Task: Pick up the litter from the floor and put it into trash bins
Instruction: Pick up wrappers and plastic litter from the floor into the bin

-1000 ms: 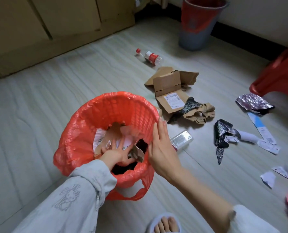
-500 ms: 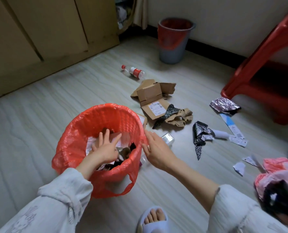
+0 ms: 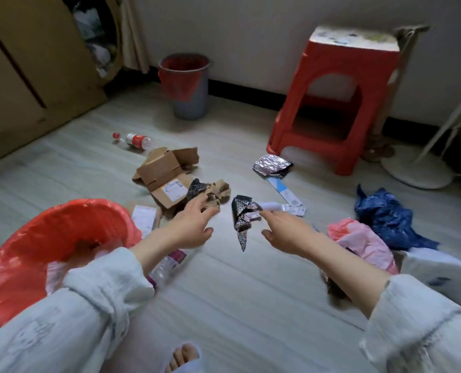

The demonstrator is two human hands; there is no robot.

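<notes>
A bin lined with a red bag point(image 3: 30, 254) stands at my lower left with paper inside. My left hand point(image 3: 190, 224) hovers open, fingers reaching toward the crumpled brown paper point(image 3: 217, 191) beside a torn cardboard box point(image 3: 164, 173). My right hand point(image 3: 283, 230) is open and empty, its fingertips just beside a black-and-silver foil wrapper point(image 3: 241, 218) lying on the floor. A small clear plastic bottle point(image 3: 170, 263) lies under my left forearm.
More litter lies around: a red-capped bottle point(image 3: 133, 140), a silver foil wrapper point(image 3: 271, 164), paper strips point(image 3: 284, 192), a pink bag point(image 3: 364, 243), a blue bag point(image 3: 385, 216). A grey bin with a red liner point(image 3: 186, 84) stands by the wall, a red stool point(image 3: 334, 100) to its right.
Both hands have left the red-lined bin and moved forward and right over the litter. The view has tilted up, showing the stool and wall.
</notes>
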